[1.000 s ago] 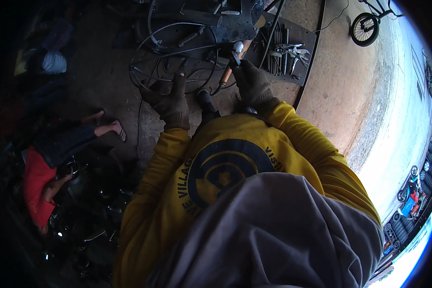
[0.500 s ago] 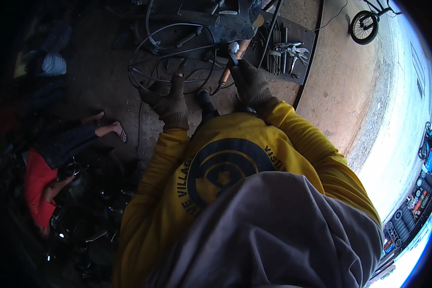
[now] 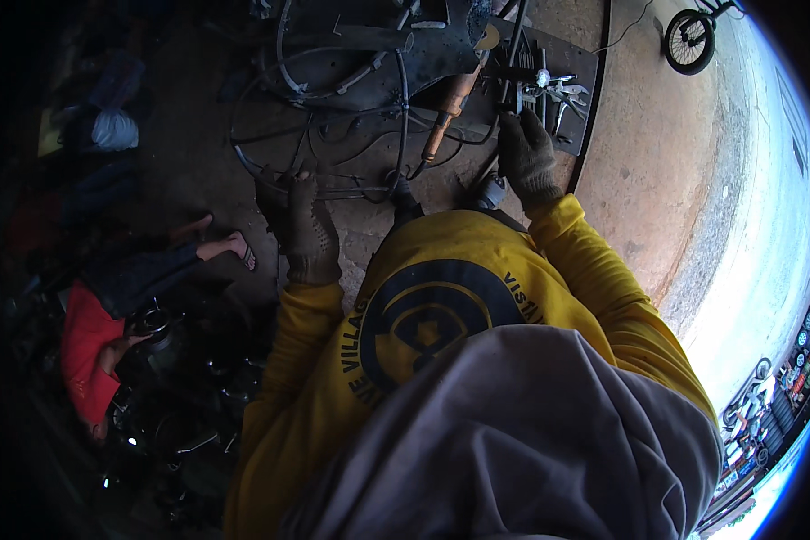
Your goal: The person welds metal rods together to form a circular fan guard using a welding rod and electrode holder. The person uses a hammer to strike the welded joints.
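Both my hands wear dark work gloves. My left hand [image 3: 304, 220] is closed round the near-left part of a bent metal tube frame [image 3: 402, 99], whose loops reach forward over the ground. My right hand [image 3: 526, 157] grips the handle of a hammer. The hammer head [image 3: 542, 78] has a bright, worn face and sits over the metal plate [image 3: 580, 61] at the right. Between my hands lies an orange angle grinder [image 3: 454, 103] with a tan disc [image 3: 488, 38], touched by neither hand. Locking pliers [image 3: 567, 94] rest on the plate beside the hammer.
A dark workbench surface [image 3: 441, 63] stands ahead. At the left a person in a red shirt [image 3: 90, 351] sits low among dark metal parts [image 3: 198, 441]. A small bicycle wheel [image 3: 689, 42] is at the far right. A cable [image 3: 625, 36] runs over the floor.
My right hand has swung right with the hammer, from beside the grinder to over the plate. My left hand has drawn slightly back, and the tube frame has shifted with it.
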{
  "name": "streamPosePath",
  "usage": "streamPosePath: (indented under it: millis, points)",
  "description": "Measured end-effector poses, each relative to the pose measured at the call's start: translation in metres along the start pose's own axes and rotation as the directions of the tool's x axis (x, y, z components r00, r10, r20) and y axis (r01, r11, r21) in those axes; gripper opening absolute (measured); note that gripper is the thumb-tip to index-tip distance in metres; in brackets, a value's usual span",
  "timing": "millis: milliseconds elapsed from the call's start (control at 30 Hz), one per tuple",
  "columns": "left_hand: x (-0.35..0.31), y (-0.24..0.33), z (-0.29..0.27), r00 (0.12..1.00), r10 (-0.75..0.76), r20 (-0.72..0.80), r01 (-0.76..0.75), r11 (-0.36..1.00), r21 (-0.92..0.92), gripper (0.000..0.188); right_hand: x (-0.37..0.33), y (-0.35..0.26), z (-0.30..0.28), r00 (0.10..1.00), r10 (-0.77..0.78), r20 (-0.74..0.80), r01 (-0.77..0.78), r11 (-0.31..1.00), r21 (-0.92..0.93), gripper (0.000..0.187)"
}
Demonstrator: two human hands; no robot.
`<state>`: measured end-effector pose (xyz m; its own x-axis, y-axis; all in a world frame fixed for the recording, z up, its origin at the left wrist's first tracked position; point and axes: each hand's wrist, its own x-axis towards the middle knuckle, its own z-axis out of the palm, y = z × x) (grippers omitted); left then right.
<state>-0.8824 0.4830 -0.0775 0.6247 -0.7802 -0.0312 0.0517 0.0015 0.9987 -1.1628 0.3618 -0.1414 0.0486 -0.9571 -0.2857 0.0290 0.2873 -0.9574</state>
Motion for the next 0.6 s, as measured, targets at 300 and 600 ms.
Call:
streamPosePath:
  millis: [300,600]
  points:
    - [0.013,0.012,-0.008,0.991,-0.13,-0.017,0.113,0.915,-0.387,0.037,-0.006,-0.007,0.007,1.0,0.012,-0.017,-0.012,0.999,0.044,0.022]
    - [0.006,0.04,0.0,0.997,-0.072,0.031,0.079,0.923,-0.377,0.039,-0.004,-0.025,0.006,1.0,-0.001,0.025,0.005,0.989,-0.149,0.03]
